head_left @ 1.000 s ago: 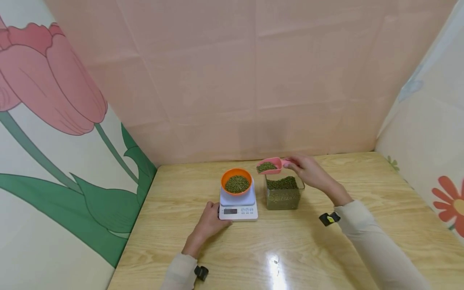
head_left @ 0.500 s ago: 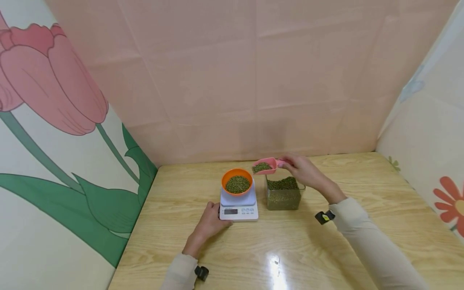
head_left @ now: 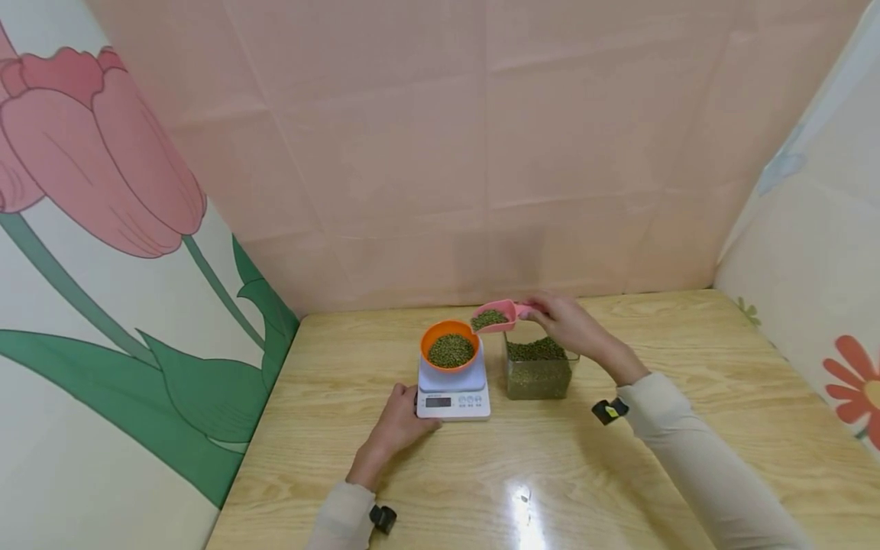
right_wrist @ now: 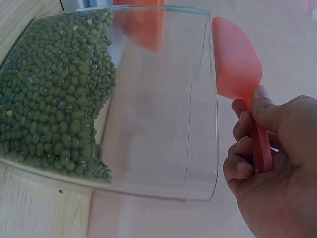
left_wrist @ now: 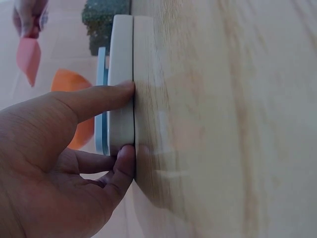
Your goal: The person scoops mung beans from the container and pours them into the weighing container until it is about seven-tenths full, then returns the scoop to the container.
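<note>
My right hand grips the handle of a pink scoop heaped with mung beans. The scoop's tip hangs by the right rim of an orange bowl, which has mung beans in it. That bowl stands on a white digital kitchen scale; its display digits are too small to read. My left hand holds the scale's front left corner, and in the left wrist view the thumb lies on the front edge with curled fingers at the side. A clear container of mung beans stands right of the scale.
All of it is on a wooden table that meets a pink-covered wall at the back. Painted walls stand at left and right. A glare spot shows near the front of the table.
My right hand has carried the loaded scoop left, from above the container to the bowl's right rim. The left hand and the scale have stayed in place.
</note>
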Action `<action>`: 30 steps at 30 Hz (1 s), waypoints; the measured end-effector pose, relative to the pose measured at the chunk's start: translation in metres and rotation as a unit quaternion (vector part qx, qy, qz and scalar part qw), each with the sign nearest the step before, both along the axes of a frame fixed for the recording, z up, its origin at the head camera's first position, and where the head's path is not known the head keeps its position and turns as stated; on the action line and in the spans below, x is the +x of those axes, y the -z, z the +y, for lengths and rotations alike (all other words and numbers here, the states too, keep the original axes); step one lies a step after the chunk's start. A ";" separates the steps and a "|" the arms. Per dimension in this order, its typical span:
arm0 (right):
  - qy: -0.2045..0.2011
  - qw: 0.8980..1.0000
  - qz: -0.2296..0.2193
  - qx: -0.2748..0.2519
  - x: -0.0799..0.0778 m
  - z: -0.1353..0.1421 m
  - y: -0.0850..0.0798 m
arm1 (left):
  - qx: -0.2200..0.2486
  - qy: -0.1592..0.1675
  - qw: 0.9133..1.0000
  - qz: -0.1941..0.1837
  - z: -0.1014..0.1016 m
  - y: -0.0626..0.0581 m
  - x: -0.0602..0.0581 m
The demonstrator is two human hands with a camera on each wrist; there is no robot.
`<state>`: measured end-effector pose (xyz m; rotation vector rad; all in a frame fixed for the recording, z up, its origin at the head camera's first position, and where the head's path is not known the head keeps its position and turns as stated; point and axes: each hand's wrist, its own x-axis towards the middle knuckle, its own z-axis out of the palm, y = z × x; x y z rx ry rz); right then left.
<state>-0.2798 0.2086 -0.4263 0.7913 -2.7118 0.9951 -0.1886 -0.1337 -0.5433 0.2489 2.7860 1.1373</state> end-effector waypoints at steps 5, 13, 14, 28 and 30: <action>-0.010 1.000 -0.003 0.000 0.001 -0.003 -0.001 | -0.002 0.003 1.000 0.005 0.000 0.001 0.000; -0.024 1.000 0.012 0.006 -0.003 -0.012 0.001 | 0.005 0.005 1.000 0.002 0.000 0.002 0.000; -0.025 1.000 0.014 0.008 -0.003 -0.014 0.001 | 0.005 0.005 1.000 0.003 0.000 0.002 -0.001; -0.037 0.999 0.022 0.032 -0.007 -0.028 0.004 | -0.002 0.001 1.000 0.006 0.001 0.001 -0.001; -0.039 0.998 0.022 0.038 -0.007 -0.030 0.004 | -0.003 0.002 1.000 0.009 0.001 0.002 -0.002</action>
